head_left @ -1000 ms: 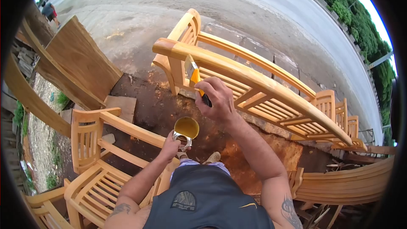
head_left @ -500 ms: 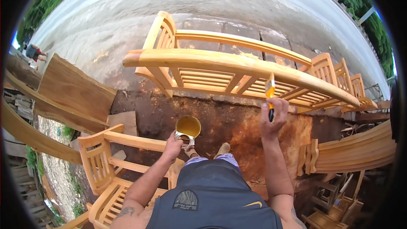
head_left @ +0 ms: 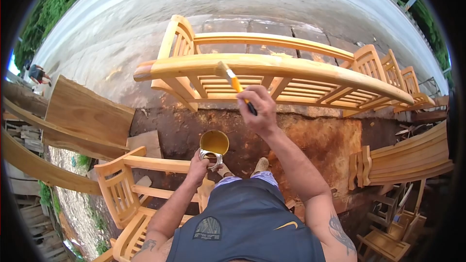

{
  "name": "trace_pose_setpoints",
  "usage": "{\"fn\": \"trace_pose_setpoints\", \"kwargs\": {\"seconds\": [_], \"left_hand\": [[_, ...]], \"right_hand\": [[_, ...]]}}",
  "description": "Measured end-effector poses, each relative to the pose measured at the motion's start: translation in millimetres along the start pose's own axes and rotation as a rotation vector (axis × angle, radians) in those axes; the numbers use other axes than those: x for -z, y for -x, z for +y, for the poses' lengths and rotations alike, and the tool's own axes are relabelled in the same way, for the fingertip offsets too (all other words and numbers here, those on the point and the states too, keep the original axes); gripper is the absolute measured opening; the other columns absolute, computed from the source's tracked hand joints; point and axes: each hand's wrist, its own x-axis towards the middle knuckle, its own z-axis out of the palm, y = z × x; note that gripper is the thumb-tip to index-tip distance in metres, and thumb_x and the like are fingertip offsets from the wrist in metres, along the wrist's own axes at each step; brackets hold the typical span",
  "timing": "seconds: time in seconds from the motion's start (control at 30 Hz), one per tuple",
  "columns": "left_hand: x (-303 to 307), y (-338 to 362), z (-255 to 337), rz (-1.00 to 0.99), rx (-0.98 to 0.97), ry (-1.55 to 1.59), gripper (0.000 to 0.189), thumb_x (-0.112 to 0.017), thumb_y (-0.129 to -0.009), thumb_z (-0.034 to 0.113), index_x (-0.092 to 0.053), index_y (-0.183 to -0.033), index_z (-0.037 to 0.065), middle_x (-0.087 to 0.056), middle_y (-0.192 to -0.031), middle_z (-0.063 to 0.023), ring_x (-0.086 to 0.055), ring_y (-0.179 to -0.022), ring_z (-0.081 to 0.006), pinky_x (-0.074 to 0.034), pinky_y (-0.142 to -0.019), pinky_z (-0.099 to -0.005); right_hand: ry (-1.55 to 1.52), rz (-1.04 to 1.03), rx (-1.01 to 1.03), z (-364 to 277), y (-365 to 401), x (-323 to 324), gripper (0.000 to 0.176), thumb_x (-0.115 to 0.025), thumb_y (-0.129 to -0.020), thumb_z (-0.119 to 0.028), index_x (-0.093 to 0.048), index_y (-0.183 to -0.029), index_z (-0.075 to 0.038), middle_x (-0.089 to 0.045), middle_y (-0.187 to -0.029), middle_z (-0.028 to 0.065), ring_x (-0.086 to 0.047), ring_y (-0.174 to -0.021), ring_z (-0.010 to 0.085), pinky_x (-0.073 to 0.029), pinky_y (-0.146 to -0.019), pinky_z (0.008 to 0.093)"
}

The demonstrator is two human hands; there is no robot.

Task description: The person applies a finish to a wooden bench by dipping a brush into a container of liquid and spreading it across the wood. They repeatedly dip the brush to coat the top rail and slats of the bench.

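Note:
My right hand (head_left: 261,110) is closed round the handle of a paintbrush (head_left: 236,83) with a yellow and black grip. Its bristles are at the front face of the thick top rail of a light wooden bench (head_left: 301,68), left of the rail's middle. Down by my feet, my left hand (head_left: 198,167) grips the pale handle of a round mug-like container (head_left: 214,136). Amber liquid shows inside it. The bench's slatted seat is visible beneath the rail.
Another wooden bench (head_left: 158,191) stands at lower left, close to my left arm. Wide planks (head_left: 87,109) lie at left, and stacked curved boards (head_left: 407,159) at right. Beyond the bench runs a grey road (head_left: 233,2); a person (head_left: 39,74) is far left.
My right hand has swept the paintbrush leftward along the bench's top rail, from right of its middle to left of it. My left hand and the container have hardly moved.

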Motion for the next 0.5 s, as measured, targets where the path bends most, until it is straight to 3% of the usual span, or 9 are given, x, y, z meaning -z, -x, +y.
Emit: {"fn": "trace_pose_setpoints", "kwargs": {"seconds": [0.13,0.23,0.33,0.5], "left_hand": [[-1,-5,-7,0.007,0.014,-0.028,0.056,-0.043,-0.086,-0.003,-0.04,-0.141,-0.001,-0.068,-0.116,-0.0217,-0.077,-0.083,-0.0336,-0.066,-0.07,-0.0409],[-5,-10,0,-0.012,0.01,-0.034,0.057,-0.043,-0.086,-0.004,-0.04,-0.142,-0.001,-0.068,-0.117,-0.0212,-0.077,-0.084,-0.0335,-0.066,-0.07,-0.041],[-8,-13,-2,-0.032,-0.011,-0.01,0.057,-0.043,-0.085,-0.004,-0.041,-0.142,0.0,-0.067,-0.117,-0.0204,-0.076,-0.085,-0.0332,-0.066,-0.071,-0.0406],[-12,-14,-3,-0.04,-0.03,-0.004,0.056,-0.043,-0.084,-0.005,-0.042,-0.14,0.0,-0.067,-0.115,-0.0193,-0.076,-0.087,-0.0336,-0.066,-0.074,-0.0401]], "right_hand": [[0.211,0.198,-0.078,20,27,91,0.009,-0.071,-0.088,-0.003,-0.071,-0.095,-0.008,-0.063,-0.096,0.0077,-0.063,-0.081,0.0176,-0.056,-0.063,0.0316],[0.461,0.367,-0.014,11,34,121,0.008,-0.069,-0.087,-0.003,-0.07,-0.094,-0.007,-0.058,-0.096,0.0084,-0.061,-0.083,0.0191,-0.054,-0.064,0.033],[0.389,0.327,-0.022,5,36,84,0.01,-0.069,-0.086,-0.003,-0.068,-0.096,-0.006,-0.054,-0.096,0.0093,-0.058,-0.084,0.0212,-0.053,-0.067,0.0346],[-0.025,0.049,0.071,-20,12,-39,0.016,-0.072,-0.086,-0.003,-0.067,-0.1,-0.007,-0.056,-0.097,0.0105,-0.061,-0.084,0.0248,-0.053,-0.066,0.0373]]}}
